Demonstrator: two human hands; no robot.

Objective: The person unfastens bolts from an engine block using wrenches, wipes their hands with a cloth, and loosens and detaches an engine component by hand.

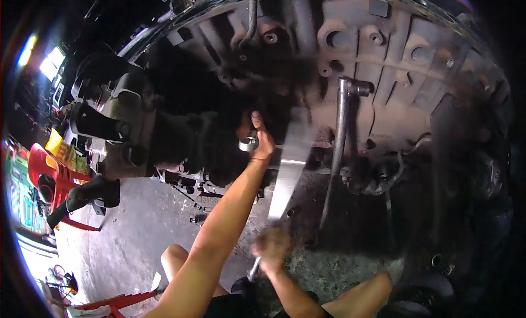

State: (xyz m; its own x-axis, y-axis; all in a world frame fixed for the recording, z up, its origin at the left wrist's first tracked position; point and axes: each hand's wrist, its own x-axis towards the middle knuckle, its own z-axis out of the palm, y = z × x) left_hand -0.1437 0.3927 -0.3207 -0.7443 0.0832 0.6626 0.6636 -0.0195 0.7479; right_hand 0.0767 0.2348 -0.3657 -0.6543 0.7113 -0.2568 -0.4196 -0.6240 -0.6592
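Observation:
My left hand [263,141] is raised under the dark machinery, its thumb pointing up and its fingers partly hidden. It is closed around a round metal ring piece [248,143], which shows at the palm. Lower down, my right hand [272,248] is smeared by motion and closed on a metal tool. A shiny rod end [254,267] of that tool sticks out below the fist. A pale blurred streak [291,178] rises from the fist past my left wrist. To the right, a long metal bar [339,137] with a socket-like head stands near upright against the machinery.
Ribbed, rusty metal casing [383,60] spans the upper right. Bulky dark parts [123,120] hang at the left. Below them, a red plastic chair [46,172] holds a yellow packet. Small metal pieces lie on the stained floor [137,225]. My bare knees show at the bottom.

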